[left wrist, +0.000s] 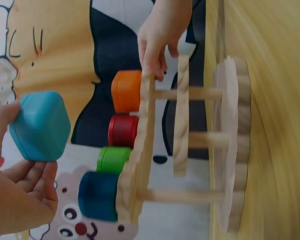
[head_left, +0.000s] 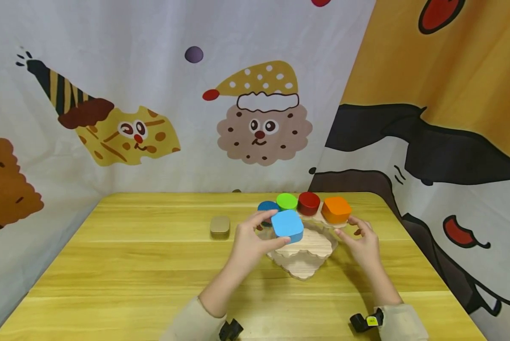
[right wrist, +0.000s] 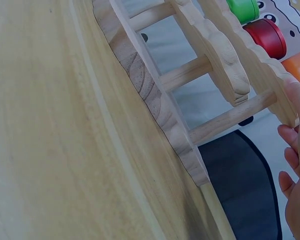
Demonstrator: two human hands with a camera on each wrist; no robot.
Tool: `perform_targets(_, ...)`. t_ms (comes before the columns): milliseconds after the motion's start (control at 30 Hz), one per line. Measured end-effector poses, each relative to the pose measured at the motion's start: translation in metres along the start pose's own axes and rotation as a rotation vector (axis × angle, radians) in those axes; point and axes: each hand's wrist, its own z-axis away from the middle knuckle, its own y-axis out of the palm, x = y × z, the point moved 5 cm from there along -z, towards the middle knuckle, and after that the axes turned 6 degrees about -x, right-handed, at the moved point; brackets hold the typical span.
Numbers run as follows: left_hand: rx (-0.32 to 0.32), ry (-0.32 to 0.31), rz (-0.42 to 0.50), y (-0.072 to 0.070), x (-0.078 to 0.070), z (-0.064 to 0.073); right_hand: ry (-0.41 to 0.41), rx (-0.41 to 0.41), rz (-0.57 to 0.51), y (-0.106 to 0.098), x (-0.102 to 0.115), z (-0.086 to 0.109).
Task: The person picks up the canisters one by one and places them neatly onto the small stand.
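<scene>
My left hand pinches a light blue rounded-square tin between thumb and fingers. The left wrist view shows that tin held apart from a tiered wooden stand with scalloped edges. At the stand's right end, my right hand grips the top tier, its thumb on the upper side and fingers below. Along that top tier sit a dark blue round tin, a green round tin, a red round tin and an orange rounded-square tin.
A gold rounded-square tin stands on the wooden table, left of the stand. Behind the table hangs a cloth printed with cartoon figures. It continues down the right side.
</scene>
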Motion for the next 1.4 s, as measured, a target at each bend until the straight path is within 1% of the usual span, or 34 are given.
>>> perform_targets(167, 0.023, 0.015, -0.003, 0.019, -0.001, -0.002, -0.004, 0.002, -0.010, 0.000, 0.001, 0.000)
perform_targets(333, 0.038, 0.010, 0.014, 0.037, 0.003, -0.003, 0.005, 0.006, -0.016, 0.000, -0.001, 0.001)
perform_targets(567, 0.070, -0.028, -0.010, 0.058, 0.012, -0.003, -0.008, -0.004, -0.018, 0.000, -0.001, 0.000)
perform_targets(700, 0.068, -0.044, -0.047, 0.068, 0.020, -0.003, -0.019, 0.000, -0.005, 0.000, -0.001, -0.001)
perform_targets(833, 0.067, -0.025, -0.073, 0.079, 0.029, -0.004, -0.017, 0.004, -0.004, 0.000, -0.001, 0.000)
perform_targets(967, 0.058, 0.020, -0.088, 0.087, 0.037, -0.006, -0.002, 0.007, -0.011, 0.001, 0.000, 0.000)
perform_targets(1067, 0.048, 0.036, -0.101, 0.091, 0.042, -0.007, 0.007, 0.008, -0.011, 0.001, 0.000, -0.001)
perform_targets(1200, 0.050, 0.028, -0.129, 0.096, 0.047, -0.007, 0.011, 0.006, -0.010, 0.001, 0.001, 0.000)
perform_targets(1400, 0.068, -0.030, -0.179, 0.103, 0.052, -0.007, -0.004, 0.006, -0.004, 0.000, 0.002, 0.000)
